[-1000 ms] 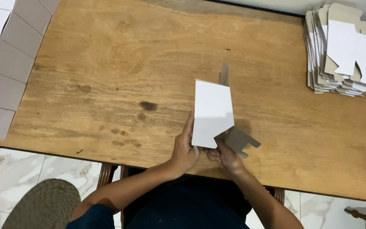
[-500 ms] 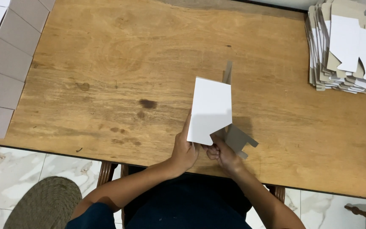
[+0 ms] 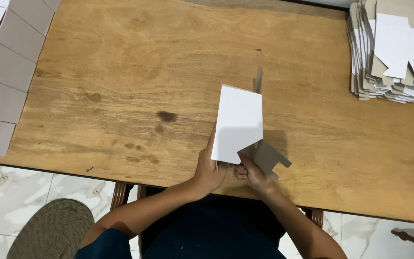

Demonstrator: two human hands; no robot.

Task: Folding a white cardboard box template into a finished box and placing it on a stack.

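Observation:
A flat cardboard box blank (image 3: 238,122), white on its upper face and grey on its flaps, stands raised over the near middle of the wooden table (image 3: 135,81). My left hand (image 3: 209,168) grips its near left edge. My right hand (image 3: 250,173) pinches the near right corner by a grey tabbed flap (image 3: 269,158) that lies toward the table. Another grey flap sticks up at the blank's far edge.
A thick stack of flat white and grey box blanks (image 3: 391,52) lies at the table's far right corner. Assembled grey boxes (image 3: 3,72) line the left edge. A woven round mat (image 3: 49,230) lies on the marble floor at lower left.
The blank has tilted and shifted slightly; both hands stay at its near edge with small finger movements around the grey flap.

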